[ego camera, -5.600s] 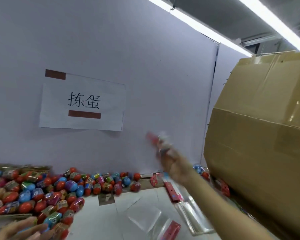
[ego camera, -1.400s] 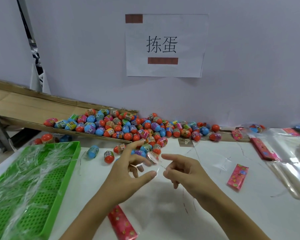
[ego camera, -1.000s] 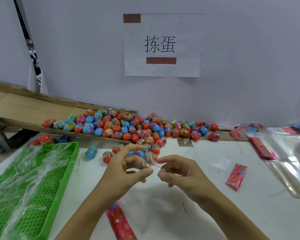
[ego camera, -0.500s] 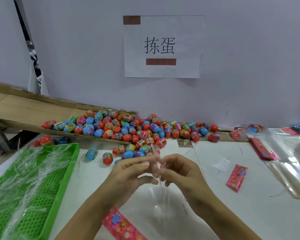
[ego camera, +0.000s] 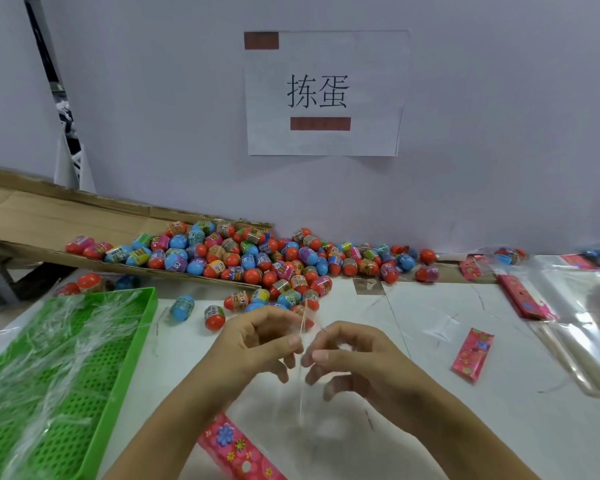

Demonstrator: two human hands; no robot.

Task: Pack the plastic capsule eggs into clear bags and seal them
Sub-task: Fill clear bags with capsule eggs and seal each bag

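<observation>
Clear bag (ego camera: 300, 393) (empty) between hands (ego camera: 302, 351)

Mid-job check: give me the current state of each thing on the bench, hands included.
left hand: pinching the clear bag's mouth
right hand: pinching the same mouth
clear bag: held up, empty, unsealed
capsule eggs: loose pile by the wall, unpacked
green tray: holds crumpled clear film
red header card: flat on table
stack of bags: lying flat, far right

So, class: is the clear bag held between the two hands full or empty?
Empty. The clear bag hangs flat and see-through between the left hand and right hand, which pinch its top; no capsule egg shows inside.
</observation>
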